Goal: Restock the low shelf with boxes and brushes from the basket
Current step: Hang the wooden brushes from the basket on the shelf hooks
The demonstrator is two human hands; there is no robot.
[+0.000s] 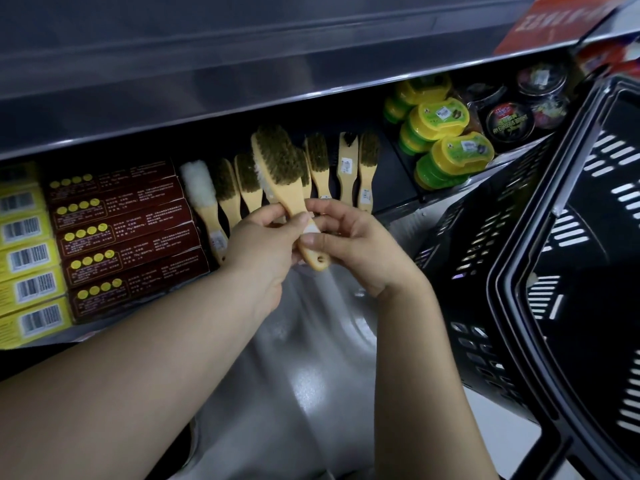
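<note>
Both hands hold one wooden brush [282, 168] with dark bristles by its handle, just in front of the low shelf [398, 206]. My left hand [266, 244] grips the handle from the left and my right hand [349, 237] pinches it from the right. Behind it, a row of similar brushes [346, 164] and one white fluffy brush [198, 183] lies on the shelf. Dark red boxes [124, 233] and yellow boxes [24, 258] are stacked at the shelf's left. The black basket [540, 271] stands at the right, and its inside looks dark.
Green-and-yellow tubs [440, 140] and dark round tins [509, 121] fill the shelf's right part. A grey upper shelf edge [207, 109] overhangs the low shelf. Shiny grey floor [311, 375] lies below my arms.
</note>
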